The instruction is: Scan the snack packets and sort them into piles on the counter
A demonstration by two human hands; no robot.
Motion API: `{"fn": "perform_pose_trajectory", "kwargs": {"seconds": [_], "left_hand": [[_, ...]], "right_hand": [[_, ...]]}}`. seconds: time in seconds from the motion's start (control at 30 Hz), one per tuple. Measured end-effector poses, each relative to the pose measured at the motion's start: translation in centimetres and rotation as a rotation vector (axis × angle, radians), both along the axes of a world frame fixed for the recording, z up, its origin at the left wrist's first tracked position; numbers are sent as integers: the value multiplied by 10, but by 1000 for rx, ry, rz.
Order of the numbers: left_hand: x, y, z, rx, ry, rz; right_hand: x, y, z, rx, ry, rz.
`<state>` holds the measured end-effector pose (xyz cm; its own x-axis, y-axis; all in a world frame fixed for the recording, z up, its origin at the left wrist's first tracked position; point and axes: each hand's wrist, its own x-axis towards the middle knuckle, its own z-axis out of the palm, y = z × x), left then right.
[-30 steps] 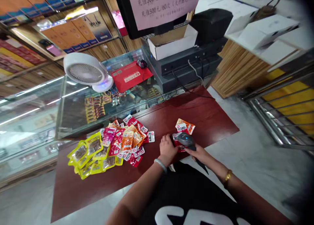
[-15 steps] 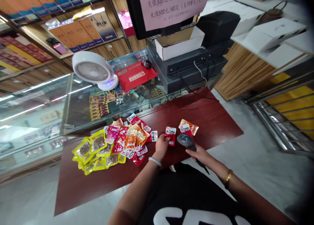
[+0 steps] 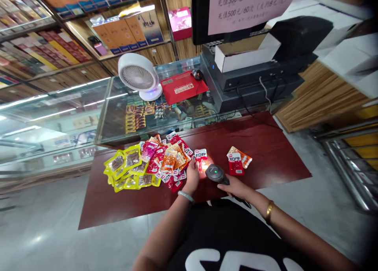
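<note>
In the head view my left hand (image 3: 192,175) pinches the left edge of a small red-and-white snack packet (image 3: 201,154). My right hand (image 3: 237,186) is wrapped round the handle of a dark barcode scanner (image 3: 217,174). A bright patch of light from the scanner falls on the packet's lower part, and a green light glows on its top. To the right lie a red snack packet (image 3: 235,165) and an orange packet (image 3: 246,159), partly overlapping. Left of my left hand spreads a pile of red and orange packets (image 3: 169,160), alongside several yellow packets (image 3: 132,156).
The dark red tabletop (image 3: 265,145) meets a glass display counter (image 3: 113,117). On the counter stand a white fan (image 3: 138,76), a red mat (image 3: 180,90) with a mouse, and a dark till unit (image 3: 251,76) bearing an open white box (image 3: 246,56). A metal rack (image 3: 351,160) is at right.
The view has swung left. The scanner and held packet have moved left, away from the two packets at right. The scanner's light now shines on the held packet, and its indicator turned from blue to green.
</note>
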<state>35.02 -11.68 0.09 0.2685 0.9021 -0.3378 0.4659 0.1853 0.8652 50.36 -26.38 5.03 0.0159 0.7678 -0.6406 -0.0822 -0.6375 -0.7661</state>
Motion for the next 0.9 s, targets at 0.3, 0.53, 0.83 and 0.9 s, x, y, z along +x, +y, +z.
{"fn": "perform_pose_trajectory", "kwargs": {"seconds": [0.3,0.53,0.83,0.9], "left_hand": [[-30,60,61,337,507,-44],[-55,95,80,537,1020,-207],[49,31,58,633,722,-580],[82,10,48,580,613,-745]], "right_hand": [[6,5,10,9,-24,-58],[17,-12,8,0,-20,-144],[28,-40,2,-72,-13,-326],[30,-50,-1,-72,-20,-361]]}}
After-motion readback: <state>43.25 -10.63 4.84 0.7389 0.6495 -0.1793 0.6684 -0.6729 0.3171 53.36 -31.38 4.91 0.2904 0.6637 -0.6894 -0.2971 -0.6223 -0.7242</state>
